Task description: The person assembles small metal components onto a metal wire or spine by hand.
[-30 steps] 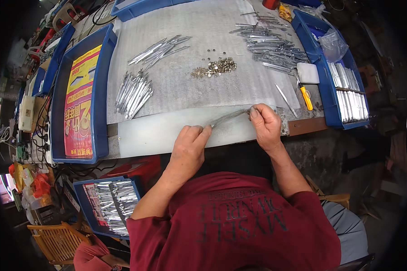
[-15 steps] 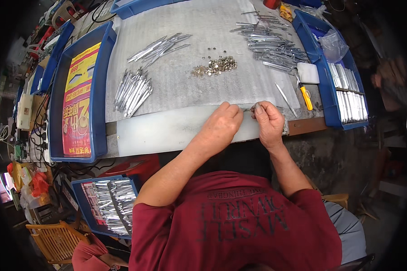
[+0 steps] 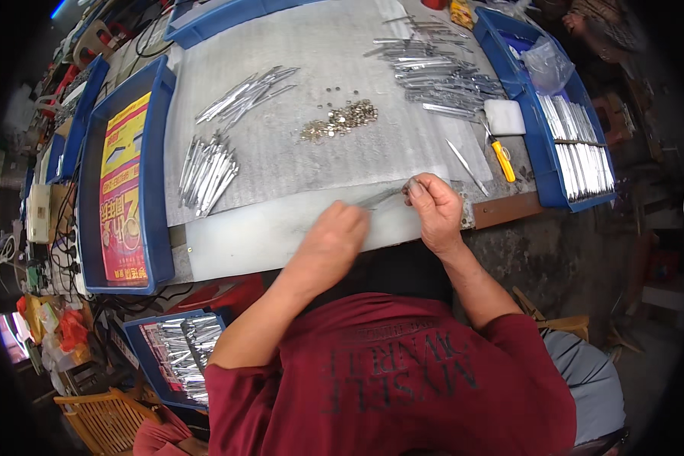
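Note:
My right hand [image 3: 437, 213] is over the front edge of the table, thumb and fingers pinched on the tip of a thin, dark grey, blurred strip [image 3: 384, 198]. The strip slants down toward my left hand [image 3: 333, 242], which is curled closed at its other end and smeared by motion. Both hands are over a pale, smooth board [image 3: 239, 242]. Farther off lies a heap of small round metal pieces [image 3: 349, 115], silver and gold-toned. Slim silver metal pieces lie in piles at the left [image 3: 207, 173], the far left [image 3: 247, 95] and the far right [image 3: 444, 80].
Beyond my right hand lie a single slim silver piece [image 3: 466, 167], a yellow-handled tool [image 3: 502, 161] and a white block [image 3: 505, 118]. Blue trays stand at the left [image 3: 162, 171] and right [image 3: 541, 163]. Below the table, another blue tray [image 3: 140, 351] holds silver pieces.
My left hand has moved away from my right, to the left and toward me, exposing the strip between them. My right hand keeps its pinch. The whole view has shifted slightly.

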{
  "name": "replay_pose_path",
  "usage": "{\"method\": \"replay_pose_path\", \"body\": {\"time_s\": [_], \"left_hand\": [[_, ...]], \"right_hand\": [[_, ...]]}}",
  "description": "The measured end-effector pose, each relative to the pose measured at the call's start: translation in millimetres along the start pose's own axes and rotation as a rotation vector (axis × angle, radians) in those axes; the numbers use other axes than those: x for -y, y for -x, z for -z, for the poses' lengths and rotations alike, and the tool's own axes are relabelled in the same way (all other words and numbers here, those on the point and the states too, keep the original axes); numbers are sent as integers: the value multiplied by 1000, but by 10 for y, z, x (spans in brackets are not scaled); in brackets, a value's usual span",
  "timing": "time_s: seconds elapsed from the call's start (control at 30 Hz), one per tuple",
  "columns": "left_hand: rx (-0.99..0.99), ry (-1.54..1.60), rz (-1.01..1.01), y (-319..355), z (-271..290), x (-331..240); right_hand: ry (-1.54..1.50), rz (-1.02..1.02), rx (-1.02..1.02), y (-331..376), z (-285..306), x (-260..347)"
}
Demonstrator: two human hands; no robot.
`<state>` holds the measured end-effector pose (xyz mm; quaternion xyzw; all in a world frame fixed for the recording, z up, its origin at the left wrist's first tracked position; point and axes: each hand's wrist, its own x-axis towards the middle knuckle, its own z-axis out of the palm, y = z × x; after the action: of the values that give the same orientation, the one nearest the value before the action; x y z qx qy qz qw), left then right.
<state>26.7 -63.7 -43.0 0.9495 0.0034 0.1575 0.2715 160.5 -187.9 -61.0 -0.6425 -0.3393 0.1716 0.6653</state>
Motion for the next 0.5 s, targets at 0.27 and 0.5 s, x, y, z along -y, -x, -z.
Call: {"method": "replay_pose_path", "body": {"time_s": [0.27,0.5], "left_hand": [[-121,33,-82,-223,-211,-35],[-133,-3,27,170,-13,14]], "right_hand": [[-44,-78,-63,79,4,-1],[-95,-52,-57,86,27,-54]]}}
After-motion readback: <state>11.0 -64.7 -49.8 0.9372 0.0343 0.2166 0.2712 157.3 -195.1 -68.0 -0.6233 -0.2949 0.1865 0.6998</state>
